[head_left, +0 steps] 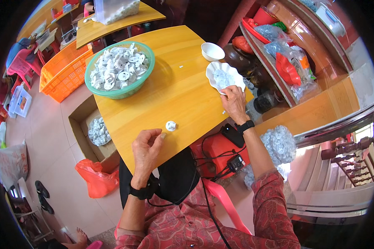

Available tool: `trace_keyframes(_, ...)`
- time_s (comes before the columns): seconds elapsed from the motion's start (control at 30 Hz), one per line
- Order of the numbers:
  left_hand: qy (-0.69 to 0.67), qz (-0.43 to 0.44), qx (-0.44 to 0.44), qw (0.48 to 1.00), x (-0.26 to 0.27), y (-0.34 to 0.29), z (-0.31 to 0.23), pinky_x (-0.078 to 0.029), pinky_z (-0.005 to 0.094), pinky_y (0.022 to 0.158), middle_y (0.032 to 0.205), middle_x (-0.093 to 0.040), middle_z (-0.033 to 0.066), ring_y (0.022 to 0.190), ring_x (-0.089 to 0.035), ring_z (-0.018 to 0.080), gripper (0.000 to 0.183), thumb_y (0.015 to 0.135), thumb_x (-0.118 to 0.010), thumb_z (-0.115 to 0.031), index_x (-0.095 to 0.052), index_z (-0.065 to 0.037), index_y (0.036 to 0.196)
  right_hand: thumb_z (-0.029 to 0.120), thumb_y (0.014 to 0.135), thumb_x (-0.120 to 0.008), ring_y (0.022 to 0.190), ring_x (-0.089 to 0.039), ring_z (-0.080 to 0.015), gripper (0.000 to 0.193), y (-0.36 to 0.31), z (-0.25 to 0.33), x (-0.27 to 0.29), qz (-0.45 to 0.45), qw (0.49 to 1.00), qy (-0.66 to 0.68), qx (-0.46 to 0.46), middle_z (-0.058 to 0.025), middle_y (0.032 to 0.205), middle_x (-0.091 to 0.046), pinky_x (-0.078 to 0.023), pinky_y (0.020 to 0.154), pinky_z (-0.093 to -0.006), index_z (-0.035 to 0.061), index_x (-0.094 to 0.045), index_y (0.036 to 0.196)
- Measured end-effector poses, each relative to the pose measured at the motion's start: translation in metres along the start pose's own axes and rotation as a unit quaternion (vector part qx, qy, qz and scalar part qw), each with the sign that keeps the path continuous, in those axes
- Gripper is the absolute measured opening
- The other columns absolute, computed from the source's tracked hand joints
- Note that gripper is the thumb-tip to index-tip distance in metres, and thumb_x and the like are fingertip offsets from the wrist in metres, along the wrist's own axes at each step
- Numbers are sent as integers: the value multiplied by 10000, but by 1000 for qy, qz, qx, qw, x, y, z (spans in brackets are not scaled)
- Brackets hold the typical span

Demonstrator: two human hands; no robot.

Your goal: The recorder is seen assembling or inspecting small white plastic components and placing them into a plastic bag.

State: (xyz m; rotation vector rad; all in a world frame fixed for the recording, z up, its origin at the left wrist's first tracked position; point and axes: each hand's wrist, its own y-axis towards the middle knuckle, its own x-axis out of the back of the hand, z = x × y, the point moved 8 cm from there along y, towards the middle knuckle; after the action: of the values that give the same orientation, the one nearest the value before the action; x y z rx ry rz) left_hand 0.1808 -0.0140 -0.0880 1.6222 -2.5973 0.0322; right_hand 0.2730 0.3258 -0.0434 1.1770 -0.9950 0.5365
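Observation:
My right hand [234, 101] reaches over the near edge of a white scalloped dish [212, 85]. Its bent fingers are drawn together by a pile of small clear pieces [222, 79]; what the fingertips pinch is too small to make out. On the yellow table, my left hand [147, 148] rests with curled fingers, thumb and forefinger close together. Whatever may be between them is hidden. Just beyond that thumb stands a small round white plastic part [171, 125], apart from the fingers. A green basket [150, 76] heaped with similar white parts [120, 68] stands at the table's far left.
A white bowl [212, 52] sits beyond the dish. Left of the table are an orange crate [62, 76] and a cardboard box [81, 120] with bagged parts. At right, a shelf [274, 79] carries bags. Cables [212, 159] hang by a red stool [220, 147].

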Motion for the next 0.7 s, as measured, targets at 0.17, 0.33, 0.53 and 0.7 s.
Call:
trace_keyframes(0.17, 32, 4, 9, 999, -4, 2, 7, -505, 255, 651, 808, -675, 79, 687, -617, 120, 197, 839, -725, -115, -690, 34, 963, 108, 784, -695, 944, -550, -285, 115, -3, 5, 11, -46, 998, 47, 16, -62, 937, -606, -414, 834, -422, 90, -686, 897)
trace_keyframes(0.33, 72, 19, -10, 997, -6, 5, 0, -489, 225, 619, 813, -654, 45, 685, -582, 79, 193, 881, -682, -83, -660, 49, 1021, 77, 818, -670, 865, -591, -275, 87, -7, 5, 23, -99, 988, 117, -18, -92, 901, -613, -465, 742, -395, 70, -671, 904)
trace_keyframes(0.53, 148, -4, -135, 980, -17, 4, -29, -511, 277, 643, 1057, -638, 126, 703, -632, 174, 317, 817, -691, -28, -644, 8, 1128, 97, 896, -631, 636, -630, -146, 101, -26, 31, 20, 9, 899, 379, -218, -74, 768, -668, -482, 571, -265, 4, -657, 923)
trace_keyframes(0.7, 242, 41, -231, 941, -40, 3, -48, -529, 328, 699, 1157, -625, 128, 787, -639, 246, 415, 781, -690, -25, -626, -54, 1191, 177, 914, -634, 658, -620, -79, 205, -53, 81, 12, 146, 770, 546, -296, -42, 817, -681, -488, 597, -204, -7, -669, 998)
